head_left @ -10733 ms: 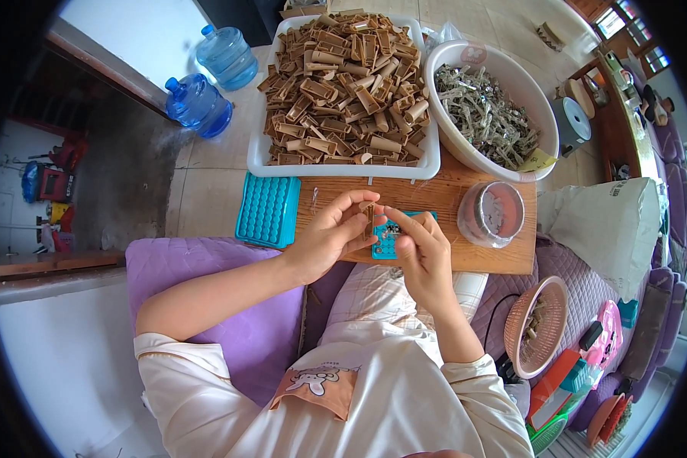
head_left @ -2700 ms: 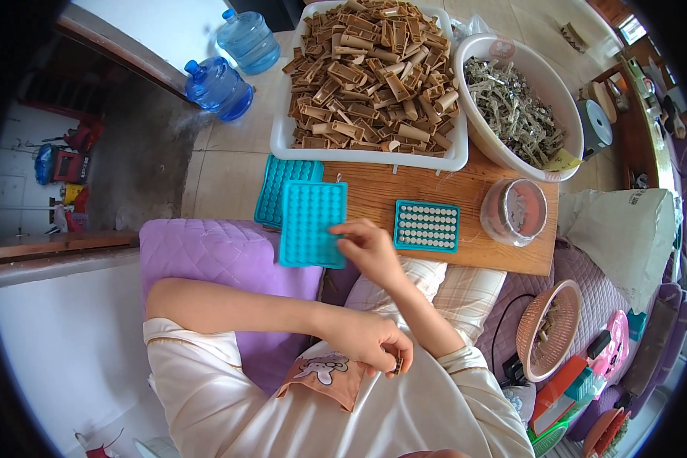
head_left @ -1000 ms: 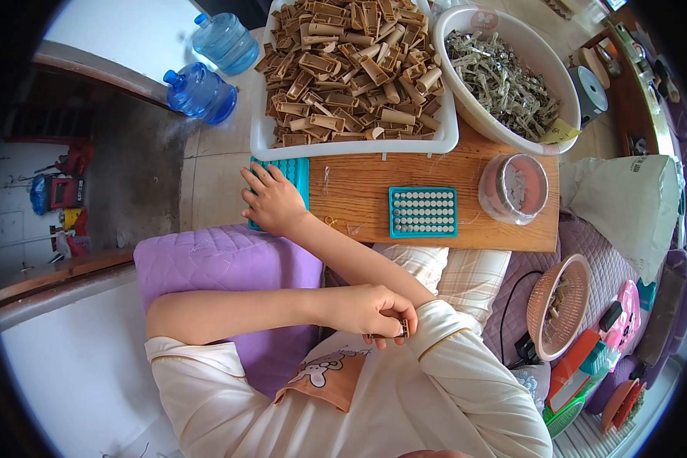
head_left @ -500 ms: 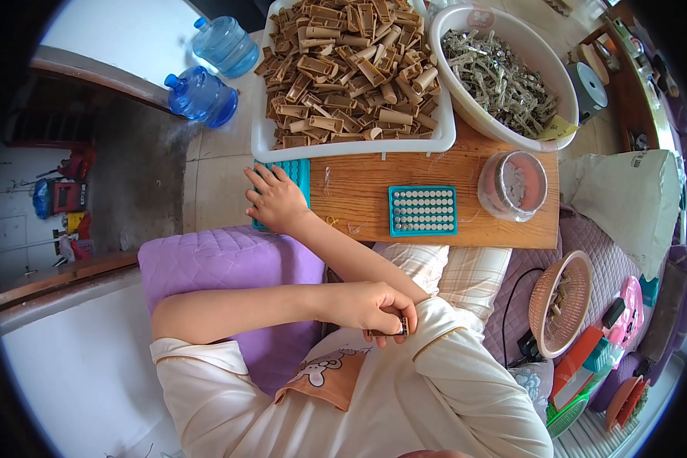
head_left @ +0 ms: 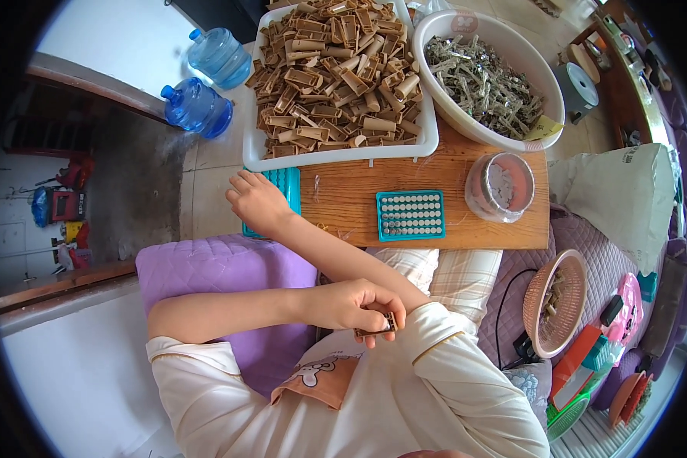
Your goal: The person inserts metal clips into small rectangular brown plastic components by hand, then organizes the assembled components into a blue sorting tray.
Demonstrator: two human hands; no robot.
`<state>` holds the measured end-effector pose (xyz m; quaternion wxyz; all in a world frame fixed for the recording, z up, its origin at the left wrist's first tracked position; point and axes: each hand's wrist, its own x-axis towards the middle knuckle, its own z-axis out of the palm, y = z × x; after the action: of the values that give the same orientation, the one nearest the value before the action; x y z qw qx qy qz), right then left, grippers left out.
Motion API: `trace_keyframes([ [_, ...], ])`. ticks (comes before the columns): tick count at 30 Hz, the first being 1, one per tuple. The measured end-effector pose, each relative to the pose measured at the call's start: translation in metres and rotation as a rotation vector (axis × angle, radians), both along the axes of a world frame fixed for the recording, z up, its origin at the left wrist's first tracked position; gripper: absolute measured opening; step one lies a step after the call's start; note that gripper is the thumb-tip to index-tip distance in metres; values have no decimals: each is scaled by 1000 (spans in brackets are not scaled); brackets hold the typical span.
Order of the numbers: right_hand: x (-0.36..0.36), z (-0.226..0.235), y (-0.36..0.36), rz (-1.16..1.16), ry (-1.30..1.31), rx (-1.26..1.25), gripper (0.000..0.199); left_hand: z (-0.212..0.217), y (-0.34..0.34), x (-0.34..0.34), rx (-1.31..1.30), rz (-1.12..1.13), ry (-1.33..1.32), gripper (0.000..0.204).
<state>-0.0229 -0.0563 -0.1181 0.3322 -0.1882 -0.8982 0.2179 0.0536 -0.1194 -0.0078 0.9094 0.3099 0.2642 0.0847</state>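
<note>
- Right hand (head_left: 258, 203) is reached across the body to the far left edge of the wooden board (head_left: 435, 206), palm down with loosely spread fingers on a stack of teal plastic grid trays (head_left: 282, 187). It's flat on them, not gripping anything as far as I can see.
- Left hand (head_left: 351, 305) is tucked in close to the chest, fingers curled shut around a small brown rectangular clip piece (head_left: 378, 330) that pokes out under the fingertips.
- Another teal grid tray, filled with small round silver pieces (head_left: 411, 215), lies in the middle of the board, well apart from both hands.
- A clear round plastic tub (head_left: 500, 187) stands just right of that filled tray.
- Behind the board: a big white rectangular tray heaped with brown clip pieces (head_left: 340, 76), and beside it a white round basin of grey metal bits (head_left: 485, 80).
- A purple quilted cushion (head_left: 221, 275) lies under the left forearm.
</note>
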Motion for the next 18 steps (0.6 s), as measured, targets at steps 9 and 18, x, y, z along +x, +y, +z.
trace_keyframes([
  [9,176,13,35,-69,184,-218,24,-12,4,-6,40,302,121,22],
  [18,306,-44,70,-487,-139,-302,16,-20,13,-7,28,516,278,19],
])
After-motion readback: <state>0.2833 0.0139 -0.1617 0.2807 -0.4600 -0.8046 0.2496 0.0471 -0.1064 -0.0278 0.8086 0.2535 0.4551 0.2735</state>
